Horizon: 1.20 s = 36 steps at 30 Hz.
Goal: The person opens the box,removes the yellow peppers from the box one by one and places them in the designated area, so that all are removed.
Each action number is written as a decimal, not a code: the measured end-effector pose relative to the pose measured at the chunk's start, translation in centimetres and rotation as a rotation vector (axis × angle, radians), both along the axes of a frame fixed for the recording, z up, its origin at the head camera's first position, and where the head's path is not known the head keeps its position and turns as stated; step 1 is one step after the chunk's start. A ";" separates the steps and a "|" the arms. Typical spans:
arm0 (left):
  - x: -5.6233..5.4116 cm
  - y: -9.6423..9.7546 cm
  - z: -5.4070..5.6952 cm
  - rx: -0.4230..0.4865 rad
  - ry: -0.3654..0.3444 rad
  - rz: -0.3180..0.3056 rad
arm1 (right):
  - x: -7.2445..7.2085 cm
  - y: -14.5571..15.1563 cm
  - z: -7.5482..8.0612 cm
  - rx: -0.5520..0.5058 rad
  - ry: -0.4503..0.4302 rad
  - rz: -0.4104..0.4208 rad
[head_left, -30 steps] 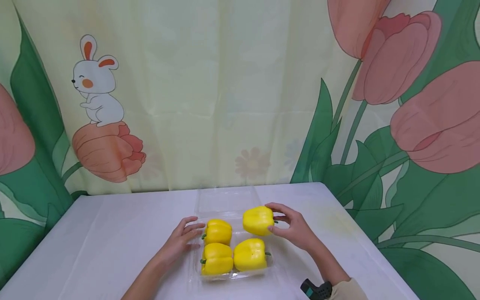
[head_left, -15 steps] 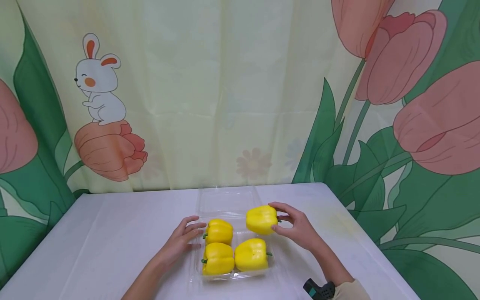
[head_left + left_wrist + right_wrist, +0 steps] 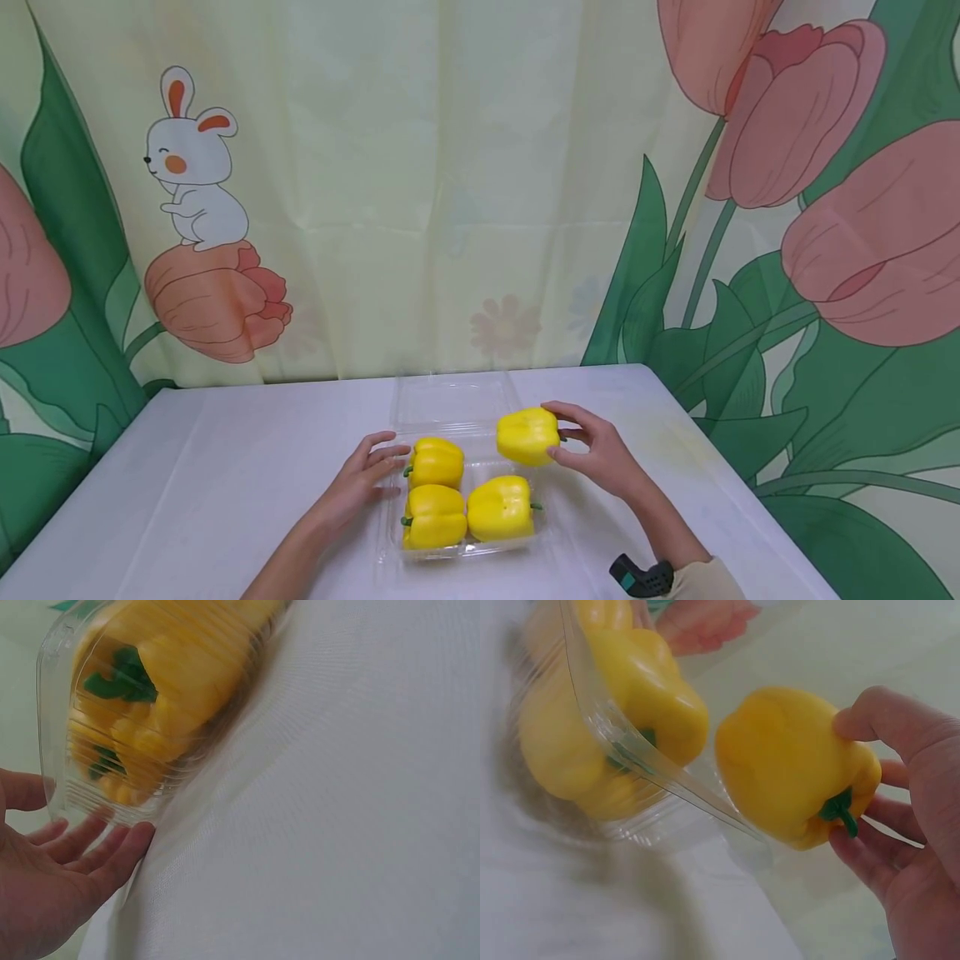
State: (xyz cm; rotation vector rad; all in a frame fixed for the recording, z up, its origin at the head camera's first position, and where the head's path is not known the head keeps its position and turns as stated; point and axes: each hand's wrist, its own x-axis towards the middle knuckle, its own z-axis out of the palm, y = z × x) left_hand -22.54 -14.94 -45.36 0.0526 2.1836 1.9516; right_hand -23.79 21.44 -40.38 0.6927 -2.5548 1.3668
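My right hand (image 3: 596, 450) grips a yellow bell pepper (image 3: 527, 436) by its stem end, thumb on one side and fingers on the other. In the right wrist view this held pepper (image 3: 780, 765) is raised beside the wall of a clear plastic clamshell box (image 3: 622, 742), its green stem toward the palm. Three more yellow peppers sit in the box: one at back left (image 3: 437, 463), one at front left (image 3: 435, 517), one at front right (image 3: 501, 508). My left hand (image 3: 360, 479) touches the box's left side with extended fingers; the left wrist view shows the fingertips (image 3: 139, 836) against its ribbed wall.
The box's transparent lid (image 3: 453, 402) lies folded back toward the far table edge. A white cloth covers the table (image 3: 247, 467). Behind it hangs a curtain (image 3: 360, 208) printed with tulips and a rabbit. A black band (image 3: 641, 577) circles the right wrist.
My right hand has moved slightly right and up with the pepper, away from the other peppers in the box. The left hand keeps its place at the box's side.
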 end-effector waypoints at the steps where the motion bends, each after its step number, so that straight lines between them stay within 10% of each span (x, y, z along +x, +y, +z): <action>1: 0.0 0.0 0.0 -0.001 0.000 0.002 | 0.0 0.0 0.0 -0.003 -0.002 0.001; 36: -0.1 0.2 0.0 -0.008 -0.006 0.010 | 0.0 1.6 -0.1 -0.046 -0.005 -0.065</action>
